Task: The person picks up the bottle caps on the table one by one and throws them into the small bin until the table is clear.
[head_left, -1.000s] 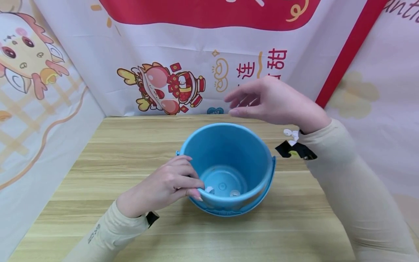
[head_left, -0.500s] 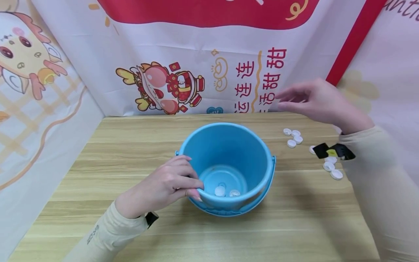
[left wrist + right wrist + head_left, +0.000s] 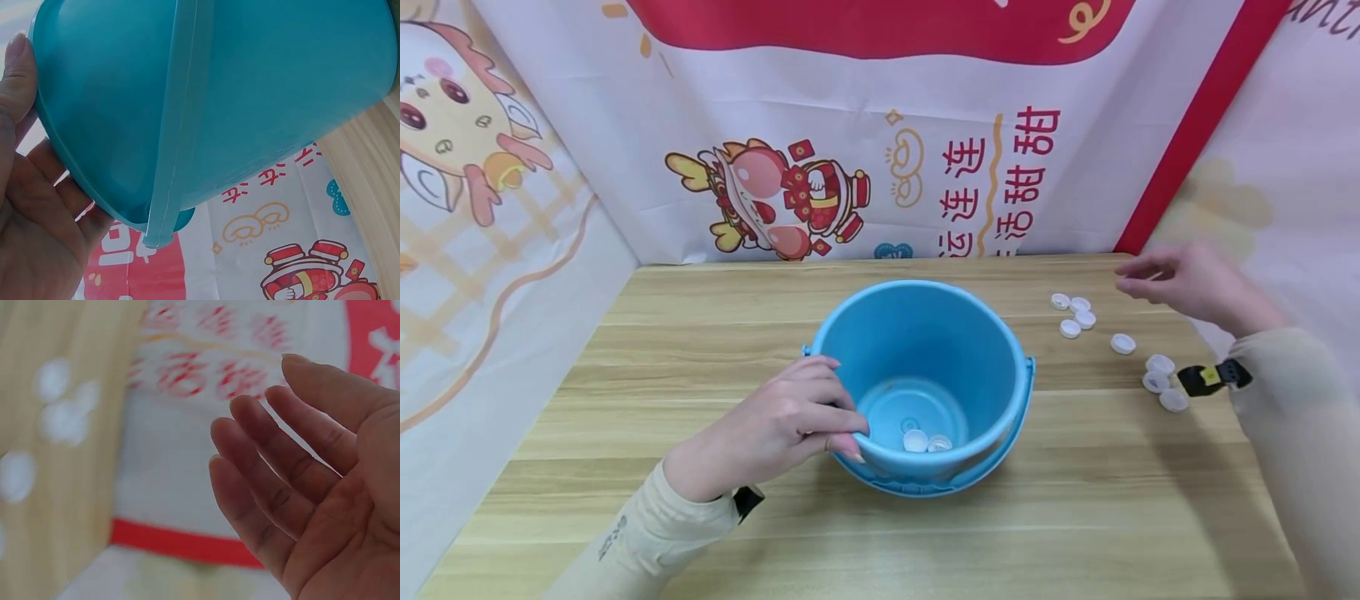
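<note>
My left hand [image 3: 786,423] grips the near-left rim of a blue plastic bucket [image 3: 925,333], thumb outside and fingers over the edge. The left wrist view shows that hand [image 3: 37,219] at the rim and the bucket's handle [image 3: 178,125] folded down along the outside. Two white bottle caps, a left one [image 3: 915,441] and a right one [image 3: 939,444], lie inside on the bottom. Raised above the table's far right, my right hand [image 3: 1198,287] is empty; in the right wrist view its fingers [image 3: 269,444] are loosely bent, apart from the thumb.
Right of the bucket, several white caps lie on the wooden table [image 3: 700,333]: a back group [image 3: 1081,306], a lone cap [image 3: 1123,343] and a group [image 3: 1174,401] near the right wrist strap. A printed cloth backdrop [image 3: 647,200] rises behind the table.
My right hand has swung from above the bucket to the far right. One cap inside slid right, beside the other. The left hand has stayed on the rim.
</note>
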A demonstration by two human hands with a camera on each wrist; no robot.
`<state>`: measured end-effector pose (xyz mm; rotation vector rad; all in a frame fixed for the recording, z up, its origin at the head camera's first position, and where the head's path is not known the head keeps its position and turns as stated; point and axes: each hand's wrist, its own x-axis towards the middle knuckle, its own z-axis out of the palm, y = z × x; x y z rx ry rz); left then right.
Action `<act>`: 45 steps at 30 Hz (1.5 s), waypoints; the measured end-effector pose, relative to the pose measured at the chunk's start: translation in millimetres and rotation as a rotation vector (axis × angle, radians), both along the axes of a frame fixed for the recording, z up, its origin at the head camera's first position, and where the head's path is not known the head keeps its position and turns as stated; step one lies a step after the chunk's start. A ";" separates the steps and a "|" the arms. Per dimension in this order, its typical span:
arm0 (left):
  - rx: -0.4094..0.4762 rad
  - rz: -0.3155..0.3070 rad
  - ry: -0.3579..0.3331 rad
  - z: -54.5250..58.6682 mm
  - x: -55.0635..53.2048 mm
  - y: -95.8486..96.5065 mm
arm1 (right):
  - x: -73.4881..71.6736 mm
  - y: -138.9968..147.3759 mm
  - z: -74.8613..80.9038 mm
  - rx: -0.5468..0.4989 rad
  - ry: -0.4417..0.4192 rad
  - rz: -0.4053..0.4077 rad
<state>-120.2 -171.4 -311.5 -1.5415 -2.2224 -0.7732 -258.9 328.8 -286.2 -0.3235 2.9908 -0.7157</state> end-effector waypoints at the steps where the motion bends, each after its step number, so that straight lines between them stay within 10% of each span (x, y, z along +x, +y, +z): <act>1: 0.000 0.001 -0.001 0.1 0.0 0.0 | -2.5 6.0 -8.0 0.011 0.001 0.005; 20: 0.006 -0.001 -0.014 -0.4 0.2 0.5 | -33.0 50.4 -105.7 0.159 -0.231 0.054; 45: 0.014 0.005 -0.031 -0.1 0.4 0.8 | -36.1 39.7 -108.9 0.234 -0.260 0.026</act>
